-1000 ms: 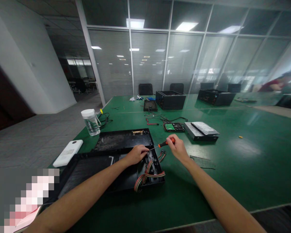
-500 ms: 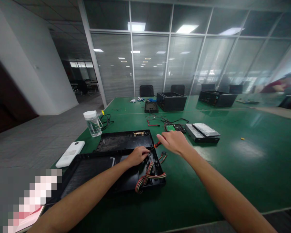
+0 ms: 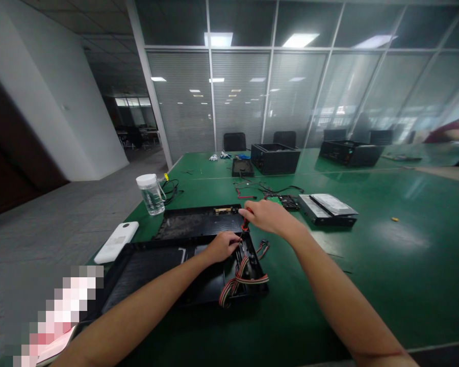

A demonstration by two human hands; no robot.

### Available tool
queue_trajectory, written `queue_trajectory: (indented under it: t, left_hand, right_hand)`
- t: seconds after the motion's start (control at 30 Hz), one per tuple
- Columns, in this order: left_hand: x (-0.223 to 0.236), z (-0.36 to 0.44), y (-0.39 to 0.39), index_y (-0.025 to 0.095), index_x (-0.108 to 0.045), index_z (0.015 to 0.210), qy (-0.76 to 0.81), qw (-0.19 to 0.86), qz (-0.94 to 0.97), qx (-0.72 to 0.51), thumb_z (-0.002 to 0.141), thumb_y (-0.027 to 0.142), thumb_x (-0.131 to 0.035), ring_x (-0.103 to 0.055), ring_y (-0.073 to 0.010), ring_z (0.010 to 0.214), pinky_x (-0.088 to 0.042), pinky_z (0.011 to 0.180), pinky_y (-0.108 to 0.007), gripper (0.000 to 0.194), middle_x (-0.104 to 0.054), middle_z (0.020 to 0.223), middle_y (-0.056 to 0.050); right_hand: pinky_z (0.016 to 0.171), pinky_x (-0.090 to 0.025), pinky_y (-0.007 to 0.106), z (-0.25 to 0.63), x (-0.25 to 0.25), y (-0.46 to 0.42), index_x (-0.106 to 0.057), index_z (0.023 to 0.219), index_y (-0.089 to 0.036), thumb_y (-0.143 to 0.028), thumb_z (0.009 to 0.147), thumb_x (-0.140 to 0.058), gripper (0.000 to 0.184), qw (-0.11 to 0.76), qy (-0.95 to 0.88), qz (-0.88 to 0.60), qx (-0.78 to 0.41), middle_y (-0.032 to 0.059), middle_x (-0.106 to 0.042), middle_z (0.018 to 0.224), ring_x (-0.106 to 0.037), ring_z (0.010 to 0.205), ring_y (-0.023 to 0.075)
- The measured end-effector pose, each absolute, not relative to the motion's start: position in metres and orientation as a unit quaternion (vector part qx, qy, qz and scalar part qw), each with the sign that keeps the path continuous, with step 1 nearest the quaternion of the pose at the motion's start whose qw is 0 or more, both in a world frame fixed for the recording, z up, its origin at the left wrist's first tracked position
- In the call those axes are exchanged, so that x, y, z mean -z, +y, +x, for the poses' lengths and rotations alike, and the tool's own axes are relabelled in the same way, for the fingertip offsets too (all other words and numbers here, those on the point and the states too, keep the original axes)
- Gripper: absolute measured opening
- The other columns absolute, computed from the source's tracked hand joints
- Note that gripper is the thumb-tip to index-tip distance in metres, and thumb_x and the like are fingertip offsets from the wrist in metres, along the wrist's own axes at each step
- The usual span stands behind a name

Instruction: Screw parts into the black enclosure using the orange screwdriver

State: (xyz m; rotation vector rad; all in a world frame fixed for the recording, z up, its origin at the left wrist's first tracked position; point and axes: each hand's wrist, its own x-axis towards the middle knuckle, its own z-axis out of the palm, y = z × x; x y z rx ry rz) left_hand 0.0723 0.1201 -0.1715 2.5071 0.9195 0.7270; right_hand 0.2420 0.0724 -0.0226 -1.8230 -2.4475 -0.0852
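An open black computer case (image 3: 156, 270) lies flat on the green table (image 3: 367, 265) in front of me. My left hand (image 3: 222, 246) is closed in a pinch at a part inside the case, near its right end, beside a bundle of striped ribbon cables (image 3: 240, 280). My right hand (image 3: 265, 215) is wrapped round a red-handled screwdriver (image 3: 245, 220), held nearly upright with its tip pointing down beside my left fingers. What the left fingers pinch is too small to name.
A black panel (image 3: 199, 221) lies behind the case. A clear lidded jar (image 3: 152, 194) and a white device (image 3: 117, 241) sit at the left. A drive unit (image 3: 331, 209), a green circuit board (image 3: 288, 201), loose cables and more black cases (image 3: 275, 157) lie farther back.
My right hand has swung left over the case, turning the screwdriver from a low slant to nearly upright. My left hand has stayed in place.
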Motion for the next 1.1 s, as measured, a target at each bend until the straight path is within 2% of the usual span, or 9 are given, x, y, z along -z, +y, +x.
queue_trajectory:
  t: [0.07,0.2,0.3,0.43,0.57,0.67,0.8,0.93,1.1]
  left_hand:
    - [0.171,0.072,0.12,0.014,-0.067,0.091,0.327,0.188,0.889,-0.26,0.078,0.012,-0.054,-0.059,-0.0165,0.081,-0.044,0.077,-0.026,0.019,-0.066,0.086,-0.006]
    - [0.169,0.072,0.119,0.015,-0.068,0.09,0.329,0.194,0.888,-0.256,0.078,0.013,-0.054,-0.059,-0.0165,0.08,-0.044,0.077,-0.026,0.018,-0.066,0.086,-0.005]
    - [0.168,0.072,0.118,0.015,-0.067,0.091,0.33,0.194,0.889,-0.252,0.078,0.013,-0.054,-0.059,-0.0166,0.081,-0.044,0.078,-0.026,0.019,-0.066,0.087,-0.005]
    - [0.169,0.072,0.118,0.014,-0.067,0.091,0.327,0.195,0.889,-0.254,0.078,0.014,-0.054,-0.059,-0.0167,0.082,-0.044,0.078,-0.026,0.019,-0.066,0.087,-0.006]
    - [0.169,0.072,0.119,0.014,-0.068,0.091,0.327,0.192,0.889,-0.255,0.078,0.014,-0.054,-0.059,-0.0166,0.081,-0.044,0.078,-0.026,0.019,-0.066,0.086,-0.005]
    - [0.169,0.072,0.118,0.015,-0.068,0.091,0.326,0.191,0.89,-0.254,0.078,0.014,-0.054,-0.059,-0.0165,0.082,-0.044,0.078,-0.025,0.019,-0.066,0.087,-0.005]
    - [0.168,0.072,0.117,0.015,-0.068,0.092,0.331,0.186,0.889,-0.255,0.078,0.014,-0.054,-0.059,-0.0166,0.082,-0.044,0.079,-0.026,0.02,-0.067,0.088,-0.006]
    - [0.168,0.072,0.117,0.015,-0.068,0.092,0.331,0.188,0.889,-0.256,0.078,0.014,-0.054,-0.059,-0.0165,0.081,-0.044,0.078,-0.025,0.02,-0.066,0.087,-0.006]
    - [0.168,0.072,0.117,0.015,-0.067,0.093,0.331,0.186,0.89,-0.252,0.078,0.014,-0.053,-0.059,-0.0162,0.081,-0.044,0.078,-0.025,0.02,-0.066,0.088,-0.005]
  right_hand:
    - [0.072,-0.039,0.033,0.239,0.023,0.07,-0.058,0.096,-0.016,-0.053,0.09,-0.017,0.055,0.045,-0.787,-0.613,0.058,0.0146,-0.065,0.094,-0.06,0.09,0.0273]
    - [0.068,-0.04,0.031,0.236,0.026,0.068,-0.051,0.108,-0.017,-0.042,0.092,-0.02,0.043,0.058,-0.808,-0.586,0.039,0.0106,-0.066,0.09,-0.062,0.082,0.0241]
    - [0.07,-0.04,0.034,0.237,0.026,0.07,-0.056,0.098,-0.016,-0.048,0.091,-0.019,0.05,0.052,-0.787,-0.611,0.071,0.0132,-0.065,0.092,-0.061,0.087,0.0271]
    - [0.069,-0.04,0.033,0.242,0.024,0.071,-0.054,0.106,-0.016,-0.05,0.089,-0.023,0.049,0.054,-0.798,-0.599,0.035,0.0122,-0.065,0.092,-0.061,0.085,0.0255]
    - [0.072,-0.04,0.036,0.244,0.024,0.071,-0.059,0.095,-0.015,-0.055,0.088,-0.02,0.057,0.049,-0.785,-0.616,0.046,0.0153,-0.065,0.093,-0.06,0.089,0.028]
    - [0.071,-0.041,0.034,0.244,0.025,0.071,-0.056,0.105,-0.014,-0.05,0.089,-0.023,0.052,0.052,-0.786,-0.615,0.032,0.0148,-0.065,0.095,-0.061,0.086,0.0263]
    - [0.074,-0.04,0.035,0.244,0.024,0.07,-0.062,0.096,-0.013,-0.049,0.09,-0.019,0.056,0.034,-0.781,-0.622,0.043,0.0163,-0.065,0.097,-0.06,0.09,0.0268]
    - [0.073,-0.04,0.033,0.244,0.023,0.068,-0.06,0.104,-0.018,-0.049,0.09,-0.02,0.052,0.041,-0.8,-0.598,0.028,0.012,-0.066,0.096,-0.061,0.088,0.0241]
    - [0.073,-0.04,0.033,0.246,0.022,0.069,-0.066,0.083,-0.015,-0.057,0.088,-0.016,0.065,0.046,-0.785,-0.615,0.067,0.0153,-0.066,0.088,-0.06,0.088,0.0266]
